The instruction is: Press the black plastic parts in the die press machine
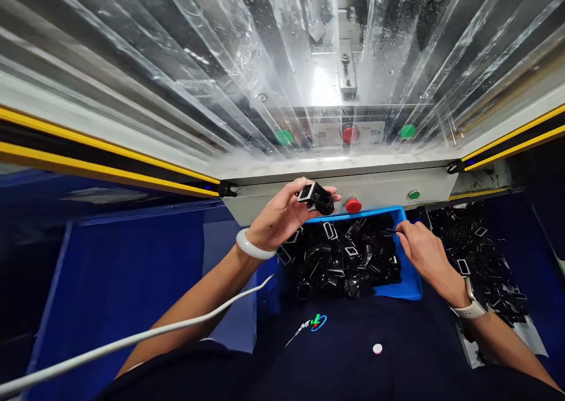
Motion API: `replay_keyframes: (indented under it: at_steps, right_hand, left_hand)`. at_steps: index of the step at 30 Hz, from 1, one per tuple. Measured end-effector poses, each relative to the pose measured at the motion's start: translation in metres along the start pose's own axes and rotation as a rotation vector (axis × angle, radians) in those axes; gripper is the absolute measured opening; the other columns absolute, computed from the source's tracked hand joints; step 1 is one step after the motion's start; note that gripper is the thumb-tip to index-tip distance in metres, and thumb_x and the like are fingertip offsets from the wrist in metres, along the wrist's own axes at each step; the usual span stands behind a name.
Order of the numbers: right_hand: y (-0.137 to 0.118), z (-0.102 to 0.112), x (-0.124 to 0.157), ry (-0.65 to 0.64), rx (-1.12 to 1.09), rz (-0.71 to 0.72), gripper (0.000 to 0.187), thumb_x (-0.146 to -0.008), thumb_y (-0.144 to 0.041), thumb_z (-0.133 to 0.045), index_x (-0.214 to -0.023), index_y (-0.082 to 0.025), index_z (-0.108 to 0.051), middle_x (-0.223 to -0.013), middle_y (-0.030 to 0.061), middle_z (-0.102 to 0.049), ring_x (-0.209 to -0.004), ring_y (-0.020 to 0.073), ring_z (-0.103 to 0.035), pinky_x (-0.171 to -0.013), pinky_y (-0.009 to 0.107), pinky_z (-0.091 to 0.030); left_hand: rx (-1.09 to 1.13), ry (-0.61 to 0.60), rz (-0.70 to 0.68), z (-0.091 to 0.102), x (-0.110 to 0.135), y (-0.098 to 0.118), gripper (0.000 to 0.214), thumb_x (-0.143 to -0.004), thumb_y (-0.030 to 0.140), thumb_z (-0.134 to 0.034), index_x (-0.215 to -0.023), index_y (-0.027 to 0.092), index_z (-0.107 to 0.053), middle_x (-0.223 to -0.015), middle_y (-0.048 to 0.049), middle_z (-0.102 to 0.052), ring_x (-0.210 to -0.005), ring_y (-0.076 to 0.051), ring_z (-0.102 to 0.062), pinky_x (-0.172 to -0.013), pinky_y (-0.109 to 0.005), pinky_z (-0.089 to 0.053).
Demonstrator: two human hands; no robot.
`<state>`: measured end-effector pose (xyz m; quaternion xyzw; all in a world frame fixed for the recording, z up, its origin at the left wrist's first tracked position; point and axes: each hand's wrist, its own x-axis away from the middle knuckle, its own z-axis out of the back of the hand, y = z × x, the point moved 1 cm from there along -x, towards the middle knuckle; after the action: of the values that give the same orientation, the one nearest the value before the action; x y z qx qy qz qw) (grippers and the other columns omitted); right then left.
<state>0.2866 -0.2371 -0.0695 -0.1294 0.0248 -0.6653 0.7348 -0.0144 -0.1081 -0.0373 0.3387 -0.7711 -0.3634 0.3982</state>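
- L hand [286, 215]: palm turned up, thumb & fingers gripping a blk plastic housing [321, 199], raised just above the far L part of the bin, near the panel front.
- Housing has a white-edged rect. face toward the L, darker rounded end toward the R; fine detail too small to read.
- R hand [421, 245]: fingers closed on a thin dark rod [394, 232], pinched at one end, other end pointing L over the bin. Exact type of rod: can't tell.
- Hands well apart, R one at the R side of the bin.
- Blue bin [411, 283]: in front of the person's body, holds a pile of blk parts [342, 259], several w/ white-edged rect. faces.
- 2nd heap of similar blk pcs [481, 265] to the R of the bin, beyond the R wrist.
- Panel behind bin: red push button [354, 205] near the L hand, green push button [414, 195] farther R.
- Above panel: clear plastic guard [247, 71], w/ red & green buttons seen through it.
- Yellow-edged bars [110, 161] slant in from both sides.
- White bangle [253, 245] on L wrist, watch [471, 304] on R.
- White cable [145, 335] crosses in front of L forearm.
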Motion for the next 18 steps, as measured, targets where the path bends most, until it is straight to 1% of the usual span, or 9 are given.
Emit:
replay_keyframes:
  at_steps: [2, 4, 6, 8, 10, 12, 13, 15, 18]
  right_hand:
    - [0.002, 0.007, -0.009, 0.045, -0.169, -0.037, 0.016, -0.106, -0.029, -0.052, -0.106, -0.021, -0.066, -0.089, 0.0065, -0.072, -0.080, 0.0226, -0.067, -0.069, 0.034, -0.050]
    - [-0.002, 0.014, -0.018, 0.088, -0.401, -0.047, 0.016, -0.104, -0.033, -0.058, -0.104, -0.022, -0.068, -0.096, 0.0058, -0.074, -0.082, 0.0206, -0.068, -0.074, 0.034, -0.054]
    - [-0.010, 0.022, -0.026, 0.131, -0.621, -0.053, 0.017, -0.101, -0.038, -0.065, -0.100, -0.022, -0.072, -0.101, 0.0060, -0.074, -0.089, 0.0201, -0.069, -0.077, 0.033, -0.057]
    - [-0.022, 0.029, -0.032, 0.163, -0.810, -0.092, 0.021, -0.097, -0.043, -0.070, -0.096, -0.022, -0.074, -0.101, 0.0059, -0.074, -0.092, 0.0203, -0.070, -0.079, 0.034, -0.058]
    - [-0.035, 0.036, -0.039, 0.165, -0.986, -0.145, 0.025, -0.094, -0.047, -0.074, -0.095, -0.022, -0.075, -0.094, 0.0049, -0.074, -0.086, 0.0189, -0.069, -0.078, 0.033, -0.059]
    - [-0.049, 0.041, -0.046, 0.138, -1.131, -0.169, 0.029, -0.091, -0.049, -0.077, -0.096, -0.021, -0.074, -0.089, 0.0039, -0.074, -0.079, 0.0165, -0.068, -0.074, 0.031, -0.058]
    - [-0.055, 0.042, -0.050, 0.120, -1.184, -0.164, 0.029, -0.090, -0.049, -0.078, -0.096, -0.021, -0.074, -0.089, 0.0036, -0.074, -0.078, 0.0156, -0.067, -0.072, 0.030, -0.057]
    - [-0.065, 0.042, -0.058, 0.084, -1.256, -0.141, 0.029, -0.088, -0.048, -0.080, -0.096, -0.021, -0.073, -0.089, 0.0031, -0.074, -0.078, 0.0145, -0.066, -0.072, 0.030, -0.056]
    - [-0.074, 0.037, -0.066, 0.023, -1.300, -0.123, 0.028, -0.086, -0.047, -0.081, -0.094, -0.021, -0.071, -0.089, 0.0025, -0.074, -0.079, 0.0143, -0.067, -0.075, 0.031, -0.057]
  left_hand:
    - [0.066, -0.013, 0.038, -0.011, 0.001, 0.000, 0.050, -0.094, 0.067, -0.062, -0.098, 0.018, -0.069, -0.125, -0.0177, -0.075, -0.118, -0.035, -0.072, -0.097, -0.055, -0.059]
    - [0.066, -0.046, 0.040, -0.020, 0.003, -0.002, 0.053, -0.093, 0.068, -0.064, -0.107, 0.018, -0.072, -0.121, -0.0165, -0.075, -0.115, -0.033, -0.072, -0.095, -0.051, -0.060]
    - [0.024, -0.067, 0.024, -0.026, 0.007, -0.005, 0.051, -0.093, 0.066, -0.069, -0.111, 0.019, -0.073, -0.109, -0.0128, -0.075, -0.099, -0.027, -0.072, -0.087, -0.043, -0.060]
    - [-0.051, -0.082, 0.027, -0.029, 0.010, -0.010, 0.052, -0.092, 0.067, -0.070, -0.108, 0.018, -0.072, -0.096, -0.0089, -0.071, -0.080, -0.019, -0.066, -0.072, -0.034, -0.055]
    - [-0.143, -0.095, 0.039, -0.030, 0.011, -0.014, 0.056, -0.091, 0.072, -0.069, -0.102, 0.017, -0.068, -0.086, -0.0050, -0.065, -0.068, -0.013, -0.057, -0.062, -0.029, -0.047]
    - [-0.233, -0.093, 0.024, -0.030, 0.012, -0.016, 0.061, -0.090, 0.077, -0.066, -0.102, 0.017, -0.059, -0.079, -0.0007, -0.059, -0.063, -0.011, -0.051, -0.056, -0.027, -0.040]
    - [-0.283, -0.090, 0.008, -0.031, 0.012, -0.017, 0.063, -0.091, 0.079, -0.062, -0.103, 0.018, -0.055, -0.075, 0.0012, -0.057, -0.060, -0.011, -0.049, -0.055, -0.026, -0.037]
    - [-0.399, -0.077, -0.034, -0.033, 0.012, -0.017, 0.063, -0.096, 0.082, -0.048, -0.103, 0.020, -0.049, -0.070, 0.0033, -0.052, -0.058, -0.012, -0.045, -0.055, -0.028, -0.035]
    - [-0.520, -0.021, -0.081, -0.036, 0.010, -0.016, 0.062, -0.101, 0.081, -0.030, -0.095, 0.022, -0.045, -0.069, 0.0026, -0.049, -0.060, -0.014, -0.045, -0.058, -0.031, -0.038]
